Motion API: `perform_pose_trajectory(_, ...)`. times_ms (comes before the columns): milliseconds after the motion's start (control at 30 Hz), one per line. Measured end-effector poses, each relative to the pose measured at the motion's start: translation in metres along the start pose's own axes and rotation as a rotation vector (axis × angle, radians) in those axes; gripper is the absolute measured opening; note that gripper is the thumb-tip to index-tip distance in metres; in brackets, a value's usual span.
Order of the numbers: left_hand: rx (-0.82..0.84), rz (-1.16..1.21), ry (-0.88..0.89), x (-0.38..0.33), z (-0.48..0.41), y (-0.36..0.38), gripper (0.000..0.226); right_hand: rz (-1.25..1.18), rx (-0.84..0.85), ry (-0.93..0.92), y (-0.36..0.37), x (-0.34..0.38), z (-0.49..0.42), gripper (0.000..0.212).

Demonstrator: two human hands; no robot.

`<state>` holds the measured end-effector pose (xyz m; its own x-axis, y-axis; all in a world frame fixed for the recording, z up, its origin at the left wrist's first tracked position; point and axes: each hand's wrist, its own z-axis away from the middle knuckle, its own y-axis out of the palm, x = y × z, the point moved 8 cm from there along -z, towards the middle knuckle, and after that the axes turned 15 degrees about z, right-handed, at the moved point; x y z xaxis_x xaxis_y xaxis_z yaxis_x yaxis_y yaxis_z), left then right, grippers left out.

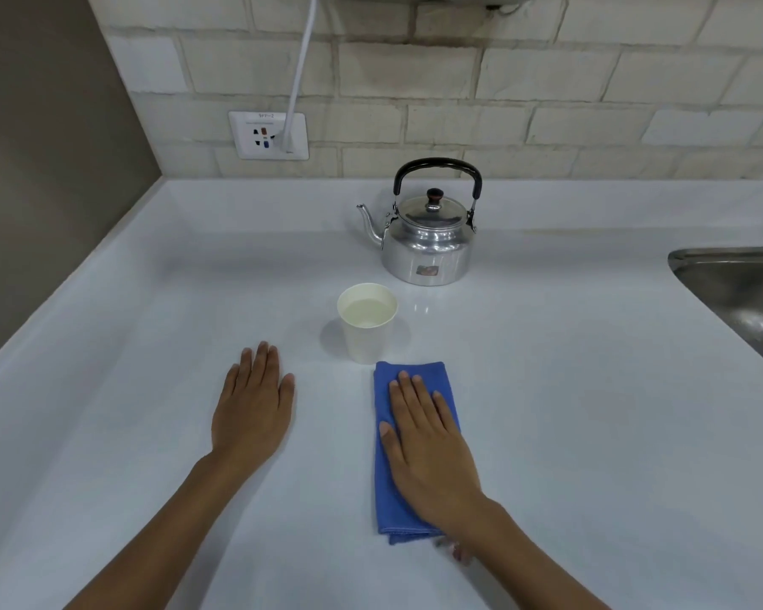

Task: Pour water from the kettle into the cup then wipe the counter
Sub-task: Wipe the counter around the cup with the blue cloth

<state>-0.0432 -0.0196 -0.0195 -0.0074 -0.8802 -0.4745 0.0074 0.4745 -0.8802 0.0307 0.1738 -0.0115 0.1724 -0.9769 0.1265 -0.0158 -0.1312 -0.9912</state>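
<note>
A shiny metal kettle [428, 242] with a black handle stands upright at the back of the white counter [591, 411], spout pointing left. In front of it is a white paper cup [366, 321] holding water. Just below the cup lies a folded blue cloth [384, 499]. My right hand [428, 442] rests flat on the cloth, palm down, fingers extended and covering most of its upper half. My left hand [252, 407] lies flat on the bare counter to the left of the cup, holding nothing.
A steel sink [741, 292] is set into the counter at the right edge. A wall socket [267, 136] with a white cable plugged in sits on the tiled back wall. A brown side wall bounds the counter on the left.
</note>
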Motion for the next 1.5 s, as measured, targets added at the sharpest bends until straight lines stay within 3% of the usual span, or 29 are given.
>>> perform_pose_trajectory(100,0.042,-0.002,0.037,-0.014,0.004,-0.010,0.051,-0.258,-0.112,0.039,-0.025,-0.024,-0.012,0.050)
perform_pose_trajectory(200,0.033,0.095,0.142,-0.053,0.016,-0.017,0.048,-0.262,-0.242,0.113,-0.048,-0.065,-0.035,0.044)
perform_pose_trajectory(333,0.118,0.183,0.301,-0.119,0.046,0.012,0.051,-0.095,-0.169,0.157,-0.041,-0.102,-0.071,0.044)
perform_pose_trajectory(433,0.208,0.230,0.290,-0.152,0.061,0.048,0.057,-0.025,-0.081,0.158,-0.023,-0.112,-0.084,0.046)
perform_pose_trajectory(533,0.219,0.123,0.267,-0.166,0.067,0.073,0.060,0.063,-0.043,0.151,-0.010,-0.115,-0.085,0.048)
perform_pose_trajectory(800,0.190,0.043,0.335,-0.151,0.073,0.076,0.060,0.089,-0.057,0.152,-0.007,-0.118,-0.083,0.049)
perform_pose_trajectory(933,0.140,0.067,0.373,-0.100,0.075,0.054,0.056,0.098,-0.069,0.158,-0.007,-0.118,-0.082,0.049)
perform_pose_trajectory(1133,-0.010,0.030,0.132,0.014,0.032,-0.009,0.057,0.121,-0.077,0.174,-0.009,-0.113,-0.082,0.049)
perform_pose_trajectory(1267,-0.041,-0.001,-0.006,0.005,-0.016,-0.009,0.056,0.127,-0.077,0.177,-0.009,-0.111,-0.082,0.049)
perform_pose_trajectory(1367,0.002,0.022,0.059,-0.026,-0.027,0.010,0.055,0.140,-0.081,0.173,-0.009,-0.111,-0.081,0.048)
perform_pose_trajectory(1500,0.098,0.094,0.328,-0.039,0.007,0.021,0.051,0.145,-0.082,0.159,-0.007,-0.114,-0.081,0.049)
